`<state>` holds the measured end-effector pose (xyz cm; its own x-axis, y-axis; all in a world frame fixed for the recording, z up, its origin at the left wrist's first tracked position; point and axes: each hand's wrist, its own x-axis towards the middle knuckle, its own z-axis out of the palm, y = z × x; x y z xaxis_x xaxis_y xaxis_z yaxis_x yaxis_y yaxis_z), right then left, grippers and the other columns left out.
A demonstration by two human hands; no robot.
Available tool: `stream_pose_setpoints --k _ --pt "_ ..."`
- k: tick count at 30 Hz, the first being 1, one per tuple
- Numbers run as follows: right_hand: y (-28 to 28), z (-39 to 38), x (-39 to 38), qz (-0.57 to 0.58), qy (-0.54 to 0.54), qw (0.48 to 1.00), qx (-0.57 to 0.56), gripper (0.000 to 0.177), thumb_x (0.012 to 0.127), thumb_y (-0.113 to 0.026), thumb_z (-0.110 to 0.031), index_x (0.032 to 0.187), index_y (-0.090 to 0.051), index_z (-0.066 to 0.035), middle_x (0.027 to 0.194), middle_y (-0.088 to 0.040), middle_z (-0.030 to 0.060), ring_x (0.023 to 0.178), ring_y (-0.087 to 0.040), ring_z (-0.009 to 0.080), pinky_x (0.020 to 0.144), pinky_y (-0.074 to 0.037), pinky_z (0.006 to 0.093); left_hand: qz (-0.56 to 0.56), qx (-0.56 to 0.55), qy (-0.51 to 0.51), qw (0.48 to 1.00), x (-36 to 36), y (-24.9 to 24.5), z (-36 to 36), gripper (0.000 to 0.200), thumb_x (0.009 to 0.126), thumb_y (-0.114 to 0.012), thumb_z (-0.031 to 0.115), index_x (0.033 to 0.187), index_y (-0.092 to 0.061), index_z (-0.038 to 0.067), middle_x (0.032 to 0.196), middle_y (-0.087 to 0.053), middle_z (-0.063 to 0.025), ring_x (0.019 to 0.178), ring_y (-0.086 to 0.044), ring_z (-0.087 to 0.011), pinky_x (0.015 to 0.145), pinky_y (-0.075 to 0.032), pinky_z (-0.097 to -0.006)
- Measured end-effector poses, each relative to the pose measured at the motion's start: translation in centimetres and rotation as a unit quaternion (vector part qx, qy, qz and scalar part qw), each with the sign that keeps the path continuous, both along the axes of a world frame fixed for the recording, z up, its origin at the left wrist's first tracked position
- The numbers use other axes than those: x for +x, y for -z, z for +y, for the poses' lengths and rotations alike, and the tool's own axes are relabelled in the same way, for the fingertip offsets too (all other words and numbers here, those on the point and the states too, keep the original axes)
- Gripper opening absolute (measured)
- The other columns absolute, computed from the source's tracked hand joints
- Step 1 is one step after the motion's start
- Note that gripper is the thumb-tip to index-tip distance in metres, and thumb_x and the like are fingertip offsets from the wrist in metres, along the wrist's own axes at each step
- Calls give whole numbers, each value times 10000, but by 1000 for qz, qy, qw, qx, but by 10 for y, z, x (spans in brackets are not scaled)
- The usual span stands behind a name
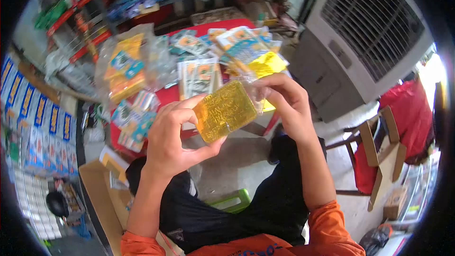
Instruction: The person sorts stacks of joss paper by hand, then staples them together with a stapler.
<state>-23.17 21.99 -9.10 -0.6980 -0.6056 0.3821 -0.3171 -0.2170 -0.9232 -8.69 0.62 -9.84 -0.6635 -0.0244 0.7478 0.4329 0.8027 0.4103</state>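
Above my lap I hold a yellow, shiny rectangular block (226, 112) with rounded corners and raised markings on its face. My left hand (173, 135) grips its left end, thumb along the lower edge and fingers at the upper left. At the other end, my right hand (288, 103) pinches crinkled clear plastic wrap (256, 92) that sticks out from the block. Beyond my hands, a red table (227, 24) bears printed packets (201, 77), a bright yellow sheet (268, 64) and a clear bag (125, 66) with orange and teal packs inside.
To the right stands a large grey air cooler (327, 76). A chair draped with red cloth (410, 109) has an open cardboard piece (379, 156) against it. An open cardboard box (102, 201) is by my left leg, with stacked blue-and-white boxes (33, 109) further left. A green object (232, 202) lies on the floor.
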Motion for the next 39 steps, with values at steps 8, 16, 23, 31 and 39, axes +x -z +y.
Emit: stream_pose_setpoints --k 8,16,23,31,39 --pt "15 45 -28 -62 -2 997 44 198 920 -699 -128 1073 -700 -2 979 -698 29 887 -635 84 810 -503 252 5 -59 69 996 -49 31 18 597 678 -899 213 1049 -445 100 1279 -628 -185 1067 -647 -342 906 -516 -409" --pt "26 39 -31 -38 73 984 160 210 855 -785 -207 957 -754 -26 833 -709 -3 694 -581 33 611 -450 206 -17 -60 86 994 -55 56 13 585 694 -886 179 1079 -455 91 1315 -601 -187 1133 -627 -341 929 -535 -393" --pt "29 38 -35 -75 40 975 205 227 842 -804 -228 940 -759 -28 851 -715 -3 742 -589 37 654 -454 214 -25 -53 87 995 -55 61 13 557 691 -875 153 1098 -503 76 1324 -602 -160 1142 -623 -328 951 -534 -392" --pt "44 48 -35 -190 23 960 204 230 861 -758 -208 978 -754 -10 843 -714 45 776 -646 103 701 -510 261 -52 30 95 994 -53 61 27 774 686 -887 129 1329 -465 42 1343 -587 -193 1227 -581 -330 1068 -441 -413" --pt "66 65 -16 -168 27 985 7 194 900 -733 -198 976 -755 -21 831 -689 -3 784 -609 67 717 -492 244 -323 512 241 759 -50 77 46 449 1063 -459 329 1387 -465 18 1096 -674 -113 681 -674 -185 668 -546 -289"
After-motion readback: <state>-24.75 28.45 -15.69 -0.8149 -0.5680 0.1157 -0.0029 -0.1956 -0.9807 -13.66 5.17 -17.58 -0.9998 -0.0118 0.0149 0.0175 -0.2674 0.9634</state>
